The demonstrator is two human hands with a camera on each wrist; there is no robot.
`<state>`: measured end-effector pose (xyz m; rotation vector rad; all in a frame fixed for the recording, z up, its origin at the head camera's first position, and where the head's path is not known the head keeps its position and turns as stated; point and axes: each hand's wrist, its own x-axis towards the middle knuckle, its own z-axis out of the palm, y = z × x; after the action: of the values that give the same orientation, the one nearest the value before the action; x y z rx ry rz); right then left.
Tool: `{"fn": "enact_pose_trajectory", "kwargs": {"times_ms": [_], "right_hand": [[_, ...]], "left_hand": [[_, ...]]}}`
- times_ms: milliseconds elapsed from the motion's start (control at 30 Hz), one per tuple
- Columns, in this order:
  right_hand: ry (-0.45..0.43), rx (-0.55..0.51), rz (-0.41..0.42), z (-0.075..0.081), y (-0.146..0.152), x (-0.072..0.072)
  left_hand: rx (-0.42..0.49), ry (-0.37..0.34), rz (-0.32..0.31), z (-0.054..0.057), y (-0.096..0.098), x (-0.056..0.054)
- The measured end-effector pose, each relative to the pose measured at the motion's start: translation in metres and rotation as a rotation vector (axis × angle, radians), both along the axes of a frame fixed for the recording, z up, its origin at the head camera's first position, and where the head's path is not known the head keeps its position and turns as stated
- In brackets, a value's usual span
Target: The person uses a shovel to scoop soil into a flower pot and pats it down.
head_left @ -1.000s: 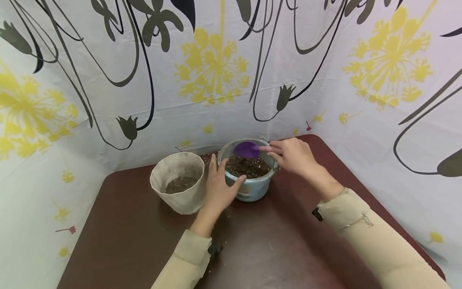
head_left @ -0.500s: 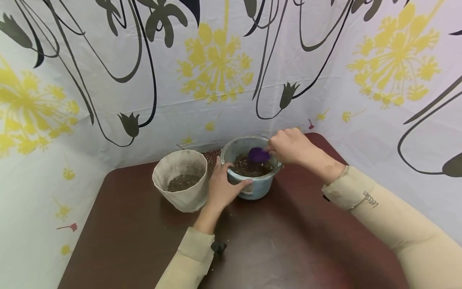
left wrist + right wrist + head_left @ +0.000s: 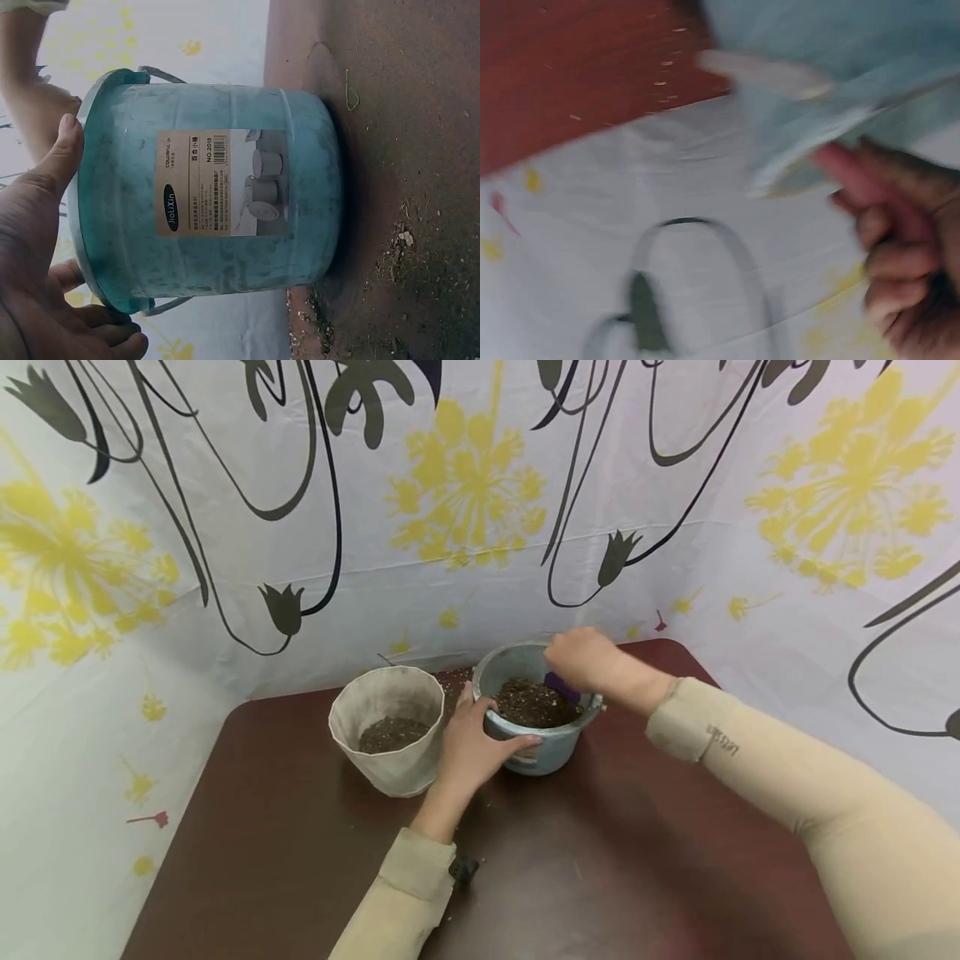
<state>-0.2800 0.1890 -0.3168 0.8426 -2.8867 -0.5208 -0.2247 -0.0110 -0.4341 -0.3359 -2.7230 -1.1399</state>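
A light-blue bucket (image 3: pixel 546 753) with dark soil (image 3: pixel 531 703) in it stands near the back of the table. My left hand (image 3: pixel 472 742) grips its rim from the left front, thumb along the outside. In the left wrist view the bucket's side (image 3: pixel 247 262) shows a printed label (image 3: pixel 217 184), and the fingers bend round the rim. My right hand (image 3: pixel 583 660) holds a small purple trowel (image 3: pixel 564 687) by its pink handle (image 3: pixel 870 184). The purple blade is down inside the bucket at its right side, partly hidden by the hand.
Left of the bucket, close beside my left hand, stands a whitish faceted pot (image 3: pixel 393 770) with some soil in the bottom. Loose crumbs lie on the dark red table (image 3: pixel 285 852). A patterned cloth wall (image 3: pixel 465 610) rises right behind the pots.
My right hand has swung the trowel from above the bucket's middle down into its right side. The left hand keeps its hold on the rim. The head view has shifted slightly.
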Motion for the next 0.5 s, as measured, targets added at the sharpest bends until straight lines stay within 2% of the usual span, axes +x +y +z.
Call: {"fn": "enact_pose_trajectory", "kwargs": {"times_ms": [67, 167, 233, 400, 500], "right_hand": [[-0.157, -0.080, -0.069, -0.001, 0.017, -0.013], [-0.294, -0.242, -0.126, -0.005, 0.040, -0.025], [-0.351, -0.338, -0.109, -0.006, 0.050, -0.027], [-0.421, -0.524, 0.012, -0.007, 0.061, -0.029], [-0.488, -0.603, -0.002, -0.012, 0.060, -0.028]], "left_hand": [[0.011, -0.020, -0.001, 0.001, 0.001, 0.001], [0.024, -0.031, -0.003, 0.002, 0.001, 0.003], [0.031, -0.027, -0.007, 0.002, 0.000, 0.003], [0.054, -0.012, -0.013, 0.002, 0.000, 0.000], [0.065, -0.009, -0.009, 0.000, 0.000, -0.002]]}}
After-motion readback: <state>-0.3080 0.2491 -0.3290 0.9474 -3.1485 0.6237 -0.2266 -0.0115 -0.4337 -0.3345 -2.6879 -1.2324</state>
